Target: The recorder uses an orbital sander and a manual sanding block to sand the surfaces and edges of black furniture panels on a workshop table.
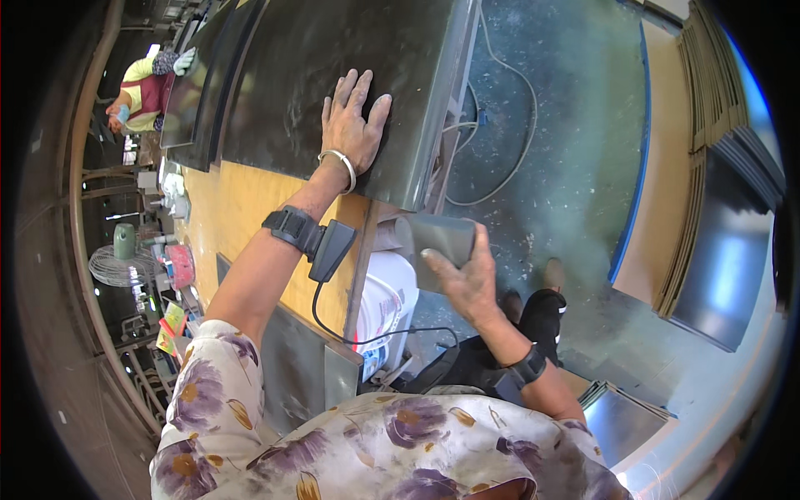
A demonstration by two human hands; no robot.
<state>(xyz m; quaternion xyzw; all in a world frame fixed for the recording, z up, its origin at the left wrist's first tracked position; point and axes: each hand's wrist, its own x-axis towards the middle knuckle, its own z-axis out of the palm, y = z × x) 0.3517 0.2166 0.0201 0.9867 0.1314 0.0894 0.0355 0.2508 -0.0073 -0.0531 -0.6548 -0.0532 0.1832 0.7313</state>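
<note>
My left hand lies flat on a dark, glossy panel, its fingers spread and holding nothing. White dust marks the panel's surface near the fingers. Off the panel's near right corner, my right hand grips a grey, slightly curved sheet that looks like sandpaper. The thumb rests on the sheet's face, and the other fingers are partly hidden behind it. The panel rests on a yellowish wooden board, which shows along its near side.
A white bucket stands beside the bench below my right hand. A pale cable loops over the dusty floor. Stacked panels stand at right. A co-worker is at the far left, with a fan nearer.
</note>
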